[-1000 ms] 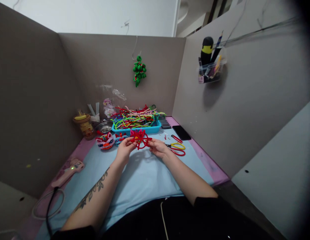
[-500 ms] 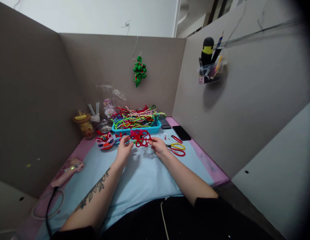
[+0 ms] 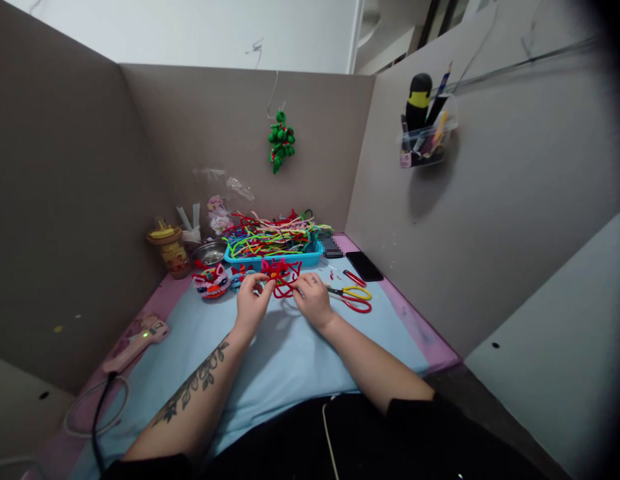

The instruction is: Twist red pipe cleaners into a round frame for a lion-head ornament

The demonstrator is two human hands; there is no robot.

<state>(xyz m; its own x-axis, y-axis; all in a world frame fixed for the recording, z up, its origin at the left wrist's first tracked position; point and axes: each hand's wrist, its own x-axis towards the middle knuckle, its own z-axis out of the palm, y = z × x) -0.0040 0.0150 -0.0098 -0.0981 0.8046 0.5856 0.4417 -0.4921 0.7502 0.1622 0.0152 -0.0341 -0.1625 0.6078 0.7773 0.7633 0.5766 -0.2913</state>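
Note:
A red pipe cleaner (image 3: 285,292), bent into several loops, is held above the blue cloth between my two hands. My left hand (image 3: 253,297) pinches its left side between thumb and fingers. On the opposite side my right hand (image 3: 313,297) grips it with closed fingertips. Just behind it a red and pink pipe-cleaner figure (image 3: 274,268) is partly hidden by the loops. A pink and red animal-head piece (image 3: 211,283) sits left of my left hand, with a blue and red piece (image 3: 239,277) beside it. Yellow-and-red-handled scissors (image 3: 355,293) lie right of my right hand.
Behind the hands stands a blue tray (image 3: 270,261) heaped with colourful pipe cleaners. A black phone (image 3: 364,266) and a red tool (image 3: 355,278) lie at right. A pink glue gun (image 3: 137,343) rests at left, its cable trailing. A cup (image 3: 171,250) and metal bowl (image 3: 209,253) stand behind.
My left hand has closed onto the red loops, where its fingers were apart before. My right hand has shifted slightly left, and the looped piece has turned and looks more bunched.

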